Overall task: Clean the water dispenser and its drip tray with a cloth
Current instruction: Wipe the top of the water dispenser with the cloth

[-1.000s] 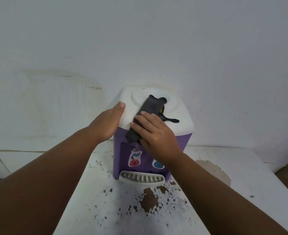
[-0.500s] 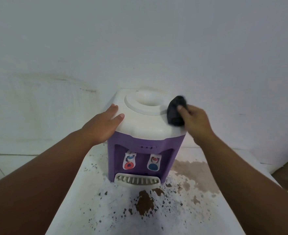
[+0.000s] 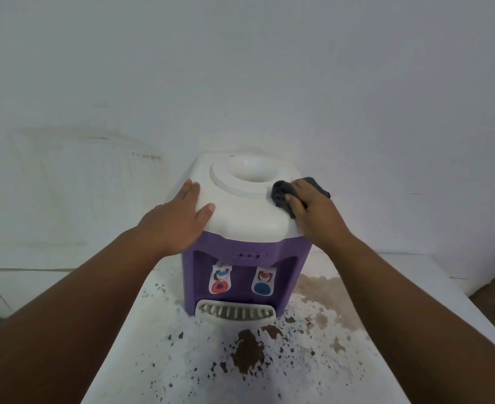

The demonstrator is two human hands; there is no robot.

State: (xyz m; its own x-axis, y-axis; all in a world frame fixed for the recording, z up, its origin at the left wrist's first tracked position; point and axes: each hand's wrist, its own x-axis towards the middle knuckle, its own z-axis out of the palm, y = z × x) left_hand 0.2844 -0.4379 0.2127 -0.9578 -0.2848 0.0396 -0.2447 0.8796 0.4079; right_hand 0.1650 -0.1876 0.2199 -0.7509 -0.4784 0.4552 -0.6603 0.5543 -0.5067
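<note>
Left hand (image 3: 179,220): lying flat and open on the left side of the white top of the water dispenser (image 3: 240,252), fingers straight, gripping nothing.
Right hand (image 3: 313,211): bending its fingers round the cloth (image 3: 281,196), gripping it and pressing it down on the right side of the white top, just beside the round hollow.
Cloth: dark grey, bunching up under the right hand, touching the top, poking out past the fingers and behind the hand.
Water dispenser: standing upright near the back edge of the table (image 3: 159,360), close to the wall (image 3: 240,68), purple front facing the front edge.
Taps: hanging side by side on the purple front, red tap (image 3: 220,279) on the left, blue tap (image 3: 262,282) on the right.
Drip tray (image 3: 236,312): white, sitting at the bottom of the purple front, sticking out toward the front edge of the table.
Brown spots (image 3: 247,349): lying on the table in front of the drip tray, spreading toward the right edge.
</note>
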